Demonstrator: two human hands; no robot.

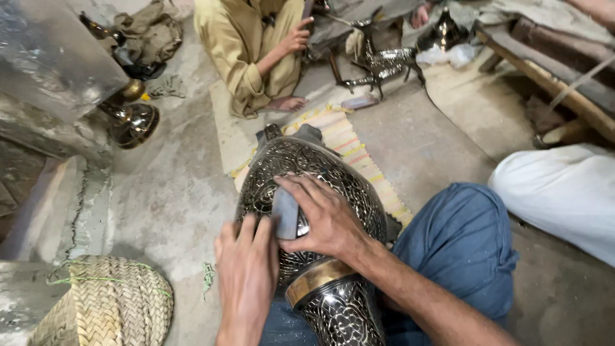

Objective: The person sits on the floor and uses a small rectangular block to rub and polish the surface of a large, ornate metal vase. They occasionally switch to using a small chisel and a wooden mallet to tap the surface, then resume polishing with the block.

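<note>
A large dark metal vase [320, 173] with fine engraved patterns and a brass band lies across my lap, its rounded body pointing away from me. My right hand [323, 218] presses a small grey block [286, 211] against the vase's body, fingers closed around it. My left hand [246, 269] rests flat on the near left side of the vase, fingers together, steadying it. My knee in blue trousers [461, 243] is to the right.
A striped mat [359, 154] lies under the vase. A woven basket [109, 307] sits at lower left. Another person in tan clothes [256, 51] sits across, near shiny metal pieces [378, 64]. A brass vessel [131, 122] stands left; white cloth [564, 192] right.
</note>
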